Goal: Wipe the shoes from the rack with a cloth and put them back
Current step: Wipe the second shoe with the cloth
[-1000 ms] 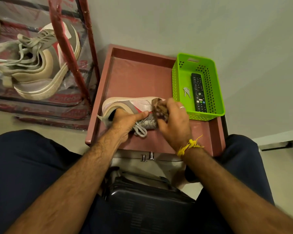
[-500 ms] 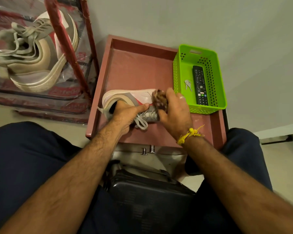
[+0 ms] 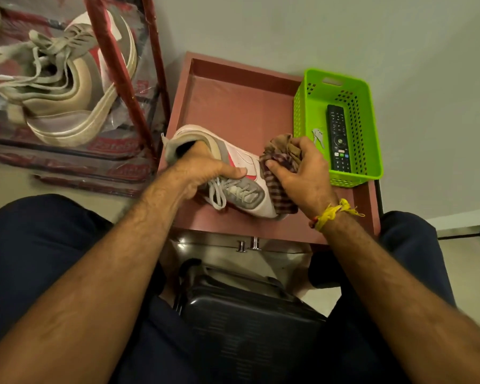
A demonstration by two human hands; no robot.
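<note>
Lying on its side on the reddish-brown tray table (image 3: 233, 106), toe end toward the person's right: a white and grey shoe (image 3: 245, 187) with a red mark on its side and loose grey laces. Gripping it at the collar with the left hand (image 3: 203, 173), fingers tucked into the opening at the heel end, thumb stretching along the upper beside the red mark. Pressing a bunched checked cloth (image 3: 281, 173) against the toe with the right hand (image 3: 302, 176), fingers clenching the wad from above, thumb tip pushing into the fabric right where it meets the white toe cap. Draping down past the toe and touching the table surface below the hand. Wearing a yellow thread (image 3: 333, 213) knotted around the right wrist.

Standing at the table's far right corner, just beside the right hand: a green basket (image 3: 372, 128) holding a black remote (image 3: 338, 139) and a small key (image 3: 317, 137). Resting to the left on the red rack (image 3: 117, 65), behind clear plastic: a beige shoe (image 3: 67, 87) with untied laces, well apart from both hands. Sitting between the knees, near the table's front edge: a dark suitcase (image 3: 247, 322).
</note>
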